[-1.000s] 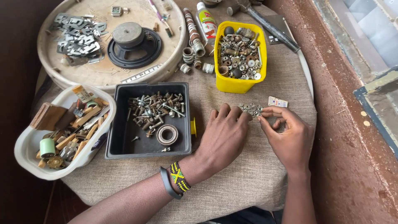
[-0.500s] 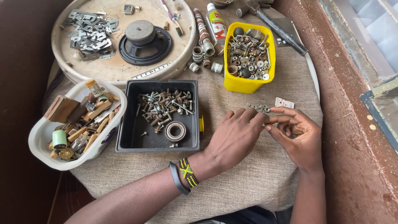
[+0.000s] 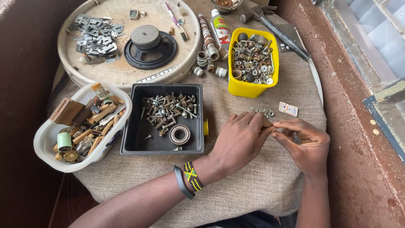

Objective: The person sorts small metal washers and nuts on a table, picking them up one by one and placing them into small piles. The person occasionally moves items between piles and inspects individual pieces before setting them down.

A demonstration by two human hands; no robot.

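Note:
My left hand (image 3: 238,139) and my right hand (image 3: 304,143) meet fingertip to fingertip over the burlap-covered table (image 3: 253,185). Together they pinch a small dark part (image 3: 270,123), mostly hidden by the fingers. Just beyond the fingertips lies a small heap of nuts and washers (image 3: 262,112). A black tray (image 3: 162,120) with screws, bolts and a ring bearing (image 3: 179,134) sits left of my left hand. My left wrist wears a beaded band and a black one.
A yellow bin (image 3: 252,62) of rusty hardware stands behind the hands. A small white card (image 3: 288,109) lies to its right. A white tub (image 3: 80,126) of mixed parts is at the left. A round tray (image 3: 126,40) holds a speaker and metal clips. A hammer (image 3: 274,25) lies at the back.
Both hands stay together at the small part, the fingers shifting slightly. The view has tilted and moved a little, so everything sits lower in the picture.

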